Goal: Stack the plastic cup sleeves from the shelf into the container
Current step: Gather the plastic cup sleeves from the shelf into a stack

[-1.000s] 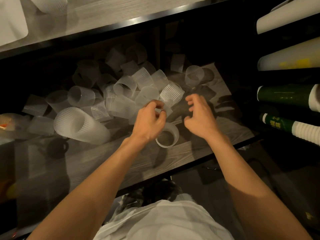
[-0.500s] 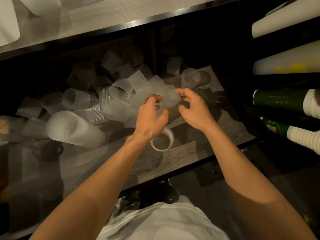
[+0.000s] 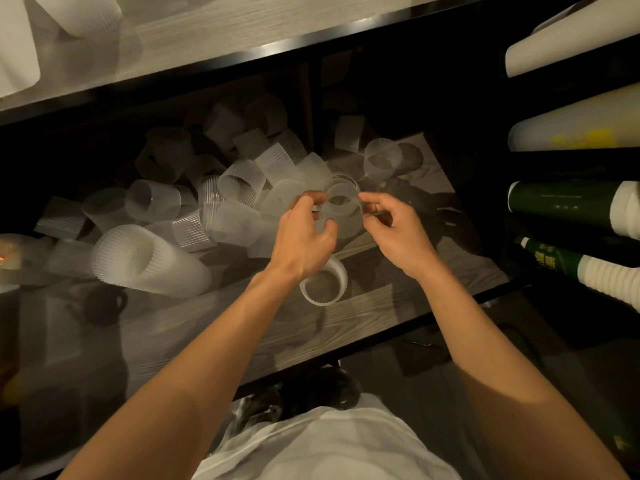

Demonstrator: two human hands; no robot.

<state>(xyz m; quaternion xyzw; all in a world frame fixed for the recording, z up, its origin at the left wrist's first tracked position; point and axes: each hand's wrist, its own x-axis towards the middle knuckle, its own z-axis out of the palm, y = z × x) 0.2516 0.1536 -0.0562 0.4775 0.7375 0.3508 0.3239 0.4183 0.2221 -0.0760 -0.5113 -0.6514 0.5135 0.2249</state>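
Where the hands meet: the left hand (image 3: 304, 237) and the right hand (image 3: 398, 233) are close together above the middle of the shelf (image 3: 207, 327), with 1 translucent ribbed cup sleeve (image 3: 341, 209) between them.
Left hand: thumb and fingers are curled, pinching the left side of the cup sleeve.
Right hand: fingertips are curled in a narrow pinch on the sleeve's right edge.
Held sleeve: its open end faces up toward the camera. It sits just in front of the heap, and I cannot tell whether it touches the sleeves behind it.
Short ring: 1 short sleeve (image 3: 323, 285) stands on the shelf just below the left wrist, partly hidden by it.
Heap: a loose pile (image 3: 239, 188) of frosted sleeves lies tumbled across the shelf behind and left of the hands, running back into shadow.
Stack: a nested stack (image 3: 145, 261) of sleeves lies on its side well to the left, mouth toward the camera.
Lone piece: 1 upright sleeve (image 3: 382, 159) stands at the back, right of the heap.
Shelf: dark wood grain with a black front edge.
Above: a pale upper shelf (image 3: 207, 29) overhangs it.
Right side: 2 green-wrapped cup stacks (image 3: 561, 202) lie on their sides under 2 white rolls (image 3: 571, 123).
Person: a white shirt (image 3: 329, 445) fills the bottom edge.
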